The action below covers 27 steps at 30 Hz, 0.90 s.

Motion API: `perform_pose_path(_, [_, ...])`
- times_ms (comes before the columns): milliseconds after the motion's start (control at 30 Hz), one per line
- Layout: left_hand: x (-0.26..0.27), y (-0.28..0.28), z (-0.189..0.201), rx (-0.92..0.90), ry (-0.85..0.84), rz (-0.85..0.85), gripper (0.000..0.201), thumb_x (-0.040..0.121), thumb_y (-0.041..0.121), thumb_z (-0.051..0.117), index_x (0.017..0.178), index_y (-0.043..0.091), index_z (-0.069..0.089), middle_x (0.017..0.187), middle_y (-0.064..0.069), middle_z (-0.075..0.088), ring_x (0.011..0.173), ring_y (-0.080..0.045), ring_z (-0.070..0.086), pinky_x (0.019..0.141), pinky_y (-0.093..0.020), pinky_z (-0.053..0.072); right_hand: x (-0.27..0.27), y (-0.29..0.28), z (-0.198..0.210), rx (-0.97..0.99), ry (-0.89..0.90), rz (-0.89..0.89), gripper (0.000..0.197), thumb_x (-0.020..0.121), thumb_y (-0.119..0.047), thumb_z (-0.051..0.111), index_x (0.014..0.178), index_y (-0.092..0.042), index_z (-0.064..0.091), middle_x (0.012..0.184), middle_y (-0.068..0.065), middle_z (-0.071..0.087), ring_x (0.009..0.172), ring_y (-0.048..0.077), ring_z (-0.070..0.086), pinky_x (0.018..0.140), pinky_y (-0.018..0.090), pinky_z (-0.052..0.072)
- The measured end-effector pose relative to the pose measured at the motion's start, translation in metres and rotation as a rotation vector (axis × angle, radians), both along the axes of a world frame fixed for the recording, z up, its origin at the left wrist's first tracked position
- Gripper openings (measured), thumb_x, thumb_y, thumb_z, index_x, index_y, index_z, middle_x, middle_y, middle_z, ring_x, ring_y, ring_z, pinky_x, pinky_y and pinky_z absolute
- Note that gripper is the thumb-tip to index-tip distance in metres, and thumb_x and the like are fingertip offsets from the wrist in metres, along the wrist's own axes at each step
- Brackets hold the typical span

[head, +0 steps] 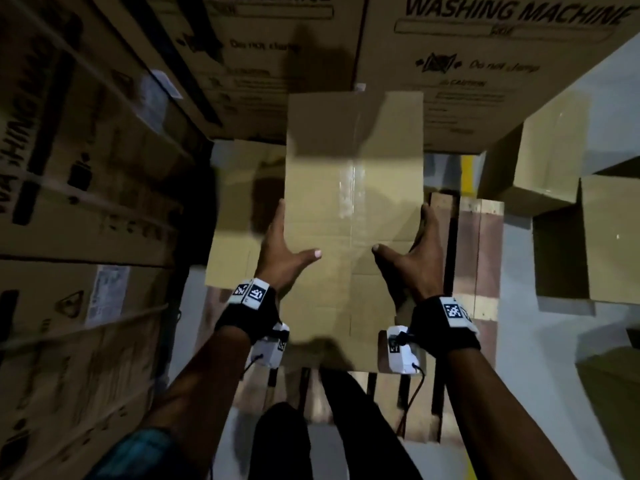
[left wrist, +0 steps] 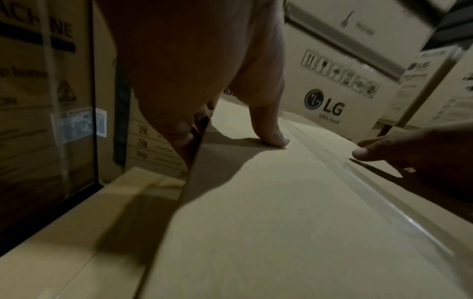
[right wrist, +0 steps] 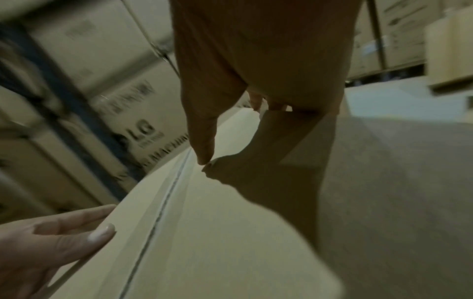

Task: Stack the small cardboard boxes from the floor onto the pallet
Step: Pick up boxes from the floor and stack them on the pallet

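A small taped cardboard box [head: 353, 202] hangs in the air between my two hands, above the wooden pallet [head: 481, 244]. My left hand [head: 280, 251] grips its left edge, thumb on top and fingers down the side. My right hand [head: 415, 258] grips the right edge the same way. In the left wrist view the left hand's thumb [left wrist: 271, 129] presses on the box top [left wrist: 256, 222]. In the right wrist view the right hand [right wrist: 256, 101] straddles the box's right edge [right wrist: 204, 232]. Another small box [head: 235, 216] lies on the pallet below, to the left.
Tall washing machine cartons [head: 485, 64] stand right behind the pallet, and a strapped stack of big cartons [head: 69, 168] walls off the left. Two more small boxes [head: 609, 237] [head: 550, 150] sit on the grey floor at the right. My legs [head: 284, 441] are at the pallet's near edge.
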State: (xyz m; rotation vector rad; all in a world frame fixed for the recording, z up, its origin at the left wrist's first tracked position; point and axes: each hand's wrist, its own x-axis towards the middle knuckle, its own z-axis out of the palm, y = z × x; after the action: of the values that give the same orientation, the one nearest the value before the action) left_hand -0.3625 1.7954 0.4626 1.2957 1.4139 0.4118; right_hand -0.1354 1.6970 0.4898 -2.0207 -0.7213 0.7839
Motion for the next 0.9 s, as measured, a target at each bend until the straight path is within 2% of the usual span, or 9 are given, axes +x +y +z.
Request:
perform_pose_path(67, [0.006, 0.006, -0.020, -0.045, 0.013, -0.017, 0.121, 0.071, 0.016, 0.090, 0.156, 0.051, 0.011, 0.164, 0.011, 0.031, 0.148, -0.015, 0.035, 0.119, -0.047, 0.037, 0.002, 0.005, -0.020, -0.059, -0.013, -0.018, 0.107, 0.068, -0.023, 0.092, 0.156, -0.020, 0.031, 0.155, -0.002, 0.043, 0.135, 0.006, 0.040, 0.108, 0.021, 0.033])
perform_pose_path(200, [0.008, 0.020, -0.063, -0.117, 0.080, -0.073, 0.122, 0.074, 0.009, 0.089, 0.161, 0.038, 0.008, 0.167, 0.009, 0.023, 0.151, -0.015, 0.026, 0.121, -0.034, 0.029, -0.005, 0.013, -0.062, -0.160, -0.019, -0.053, 0.112, 0.059, -0.044, 0.086, 0.154, -0.024, 0.031, 0.154, 0.002, 0.046, 0.137, 0.021, 0.046, 0.115, 0.044, 0.041])
perform_pose_path(267, [0.009, 0.026, -0.087, -0.129, 0.091, -0.129, 0.122, 0.074, 0.009, 0.089, 0.163, 0.029, 0.008, 0.167, 0.007, 0.021, 0.152, -0.015, 0.024, 0.118, -0.026, 0.025, -0.006, 0.011, -0.087, -0.192, 0.000, -0.088, 0.114, 0.056, -0.049, 0.083, 0.154, -0.026, 0.030, 0.153, 0.003, 0.048, 0.137, 0.024, 0.048, 0.113, 0.048, 0.043])
perform_pose_path(367, [0.014, 0.034, -0.124, -0.165, 0.138, -0.203, 0.123, 0.071, 0.010, 0.091, 0.163, 0.025, 0.011, 0.167, 0.001, 0.026, 0.152, -0.019, 0.027, 0.123, -0.034, 0.027, -0.005, 0.007, -0.128, -0.259, 0.012, -0.132, 0.116, 0.054, -0.053, 0.081, 0.153, -0.032, 0.026, 0.153, 0.003, 0.048, 0.139, 0.025, 0.047, 0.113, 0.050, 0.043])
perform_pose_path(467, [0.021, 0.044, -0.153, -0.178, 0.126, -0.246, 0.122, 0.064, 0.022, 0.093, 0.162, 0.024, 0.020, 0.162, -0.003, 0.037, 0.148, -0.022, 0.036, 0.121, -0.044, 0.034, -0.002, 0.003, -0.164, -0.296, 0.031, -0.154, 0.118, 0.056, -0.051, 0.080, 0.156, -0.027, 0.023, 0.156, 0.004, 0.044, 0.141, 0.025, 0.045, 0.114, 0.048, 0.042])
perform_pose_path(600, [0.028, 0.059, -0.193, -0.188, 0.125, -0.287, 0.119, 0.059, 0.028, 0.093, 0.159, 0.021, 0.029, 0.153, -0.004, 0.048, 0.142, -0.024, 0.045, 0.117, -0.046, 0.039, 0.009, 0.006, -0.213, -0.306, 0.051, -0.164, 0.113, 0.064, -0.037, 0.088, 0.157, -0.023, 0.025, 0.154, 0.006, 0.047, 0.137, 0.026, 0.048, 0.113, 0.044, 0.044])
perform_pose_path(700, [0.031, 0.068, -0.227, -0.228, 0.125, -0.289, 0.107, 0.063, 0.032, 0.091, 0.154, 0.021, 0.037, 0.146, 0.000, 0.055, 0.135, -0.021, 0.051, 0.115, -0.047, 0.041, 0.013, 0.018, -0.251, -0.313, 0.059, -0.114, 0.117, 0.060, -0.043, 0.085, 0.158, -0.024, 0.023, 0.157, 0.007, 0.042, 0.141, 0.029, 0.043, 0.114, 0.049, 0.041])
perform_pose_path(800, [0.026, 0.073, -0.263, -0.254, 0.097, -0.275, 0.110, 0.062, 0.045, 0.089, 0.155, 0.026, 0.034, 0.146, 0.001, 0.055, 0.135, -0.021, 0.052, 0.112, -0.049, 0.045, 0.016, 0.032, -0.283, -0.305, 0.061, -0.072, 0.118, 0.057, -0.042, 0.083, 0.157, -0.018, 0.025, 0.157, 0.008, 0.041, 0.142, 0.027, 0.041, 0.115, 0.048, 0.040])
perform_pose_path(900, [0.022, 0.076, -0.289, -0.247, 0.122, -0.244, 0.123, 0.060, 0.049, 0.088, 0.160, 0.032, 0.020, 0.153, 0.000, 0.048, 0.140, -0.020, 0.047, 0.114, -0.047, 0.043, 0.017, 0.043, -0.315, -0.297, 0.094, -0.059, 0.116, 0.060, -0.035, 0.088, 0.156, -0.018, 0.025, 0.154, 0.006, 0.043, 0.139, 0.023, 0.043, 0.115, 0.043, 0.042])
